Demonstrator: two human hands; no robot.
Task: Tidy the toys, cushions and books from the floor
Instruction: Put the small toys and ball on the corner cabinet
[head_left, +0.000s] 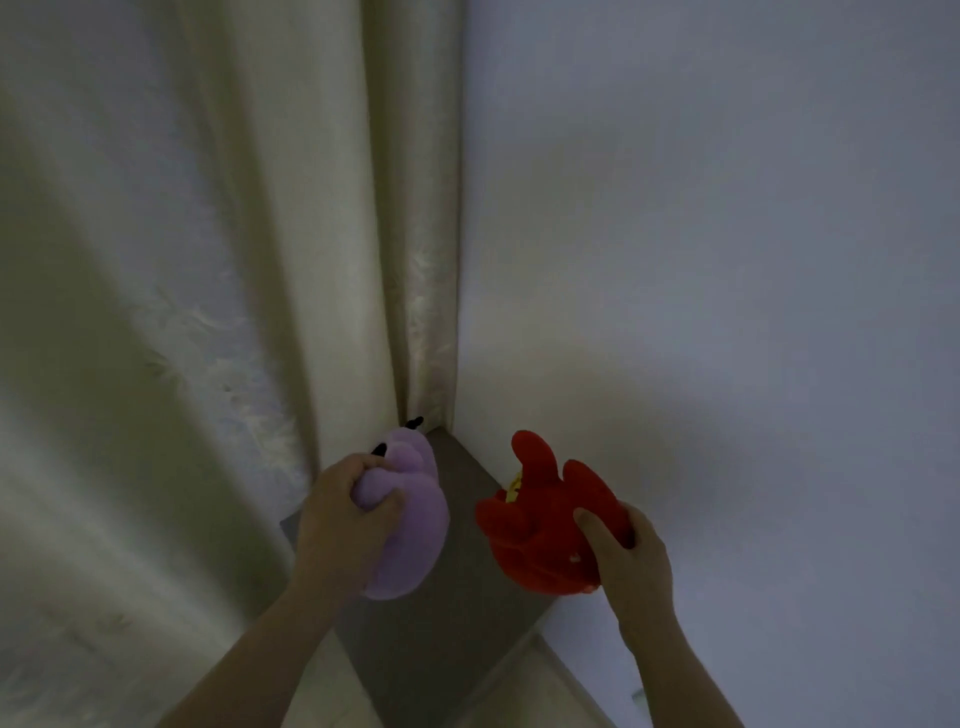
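Left hand (345, 512) squeezing a soft rounded lilac plush toy (410, 525), right hand (628, 556) gripping a lumpy red plush toy (540, 525), both over a grey floor strip (452, 623), cream satin curtain (208, 260), matte white wall (727, 208)

Cream curtain (234, 260) L, pale wall (727, 208) R, grey surface (457, 649) btwn.
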